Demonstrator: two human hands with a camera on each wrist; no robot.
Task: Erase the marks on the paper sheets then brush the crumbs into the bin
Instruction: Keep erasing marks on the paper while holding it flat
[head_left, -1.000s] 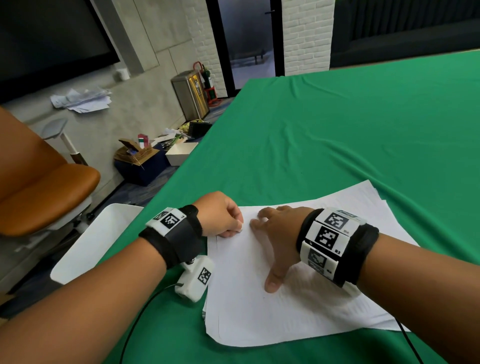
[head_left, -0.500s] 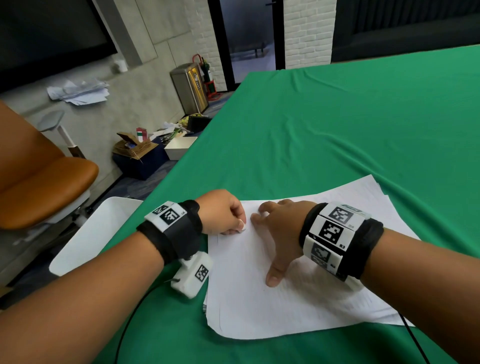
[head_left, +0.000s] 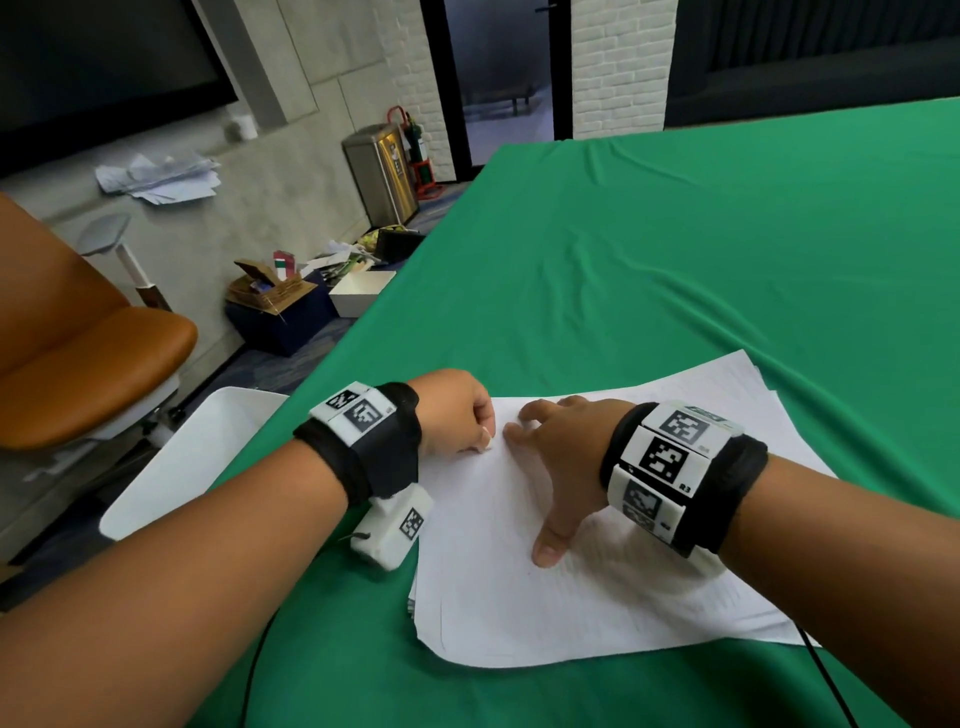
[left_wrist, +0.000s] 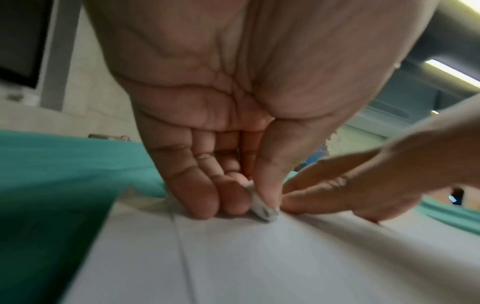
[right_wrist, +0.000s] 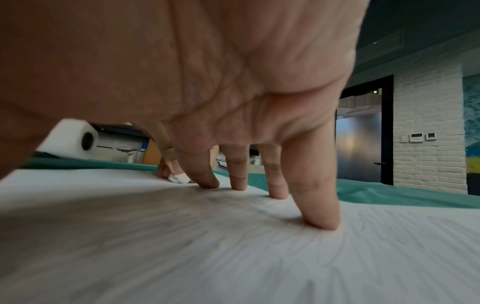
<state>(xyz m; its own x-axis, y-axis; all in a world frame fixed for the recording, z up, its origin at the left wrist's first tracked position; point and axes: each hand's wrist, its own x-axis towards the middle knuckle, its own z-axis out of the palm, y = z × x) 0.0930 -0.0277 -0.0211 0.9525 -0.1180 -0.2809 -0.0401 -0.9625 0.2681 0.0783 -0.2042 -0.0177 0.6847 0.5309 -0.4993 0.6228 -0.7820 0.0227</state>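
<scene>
A stack of white paper sheets (head_left: 597, 582) lies on the green tablecloth near the table's left edge. My left hand (head_left: 457, 415) pinches a small white eraser (left_wrist: 262, 207) between thumb and fingers and presses it on the top sheet's far left corner. In the right wrist view the eraser (right_wrist: 179, 178) shows just left of my right fingertips. My right hand (head_left: 561, 452) lies spread on the sheet (right_wrist: 233, 246), fingertips (right_wrist: 322, 222) pressing it flat right beside the eraser. Faint pencil marks (right_wrist: 376, 224) cover the paper. A white bin (head_left: 192, 467) stands below the table's left edge.
An orange chair (head_left: 78, 364) stands left of the bin. Boxes (head_left: 280, 306) and clutter sit on the floor by the wall, with a steel trash can (head_left: 382, 174) further back. The green table (head_left: 701, 260) stretches far and right beyond the paper.
Both hands stay at the sheet's far left corner, with only a slight shift of the left hand with the eraser; the head view has tilted a little.
</scene>
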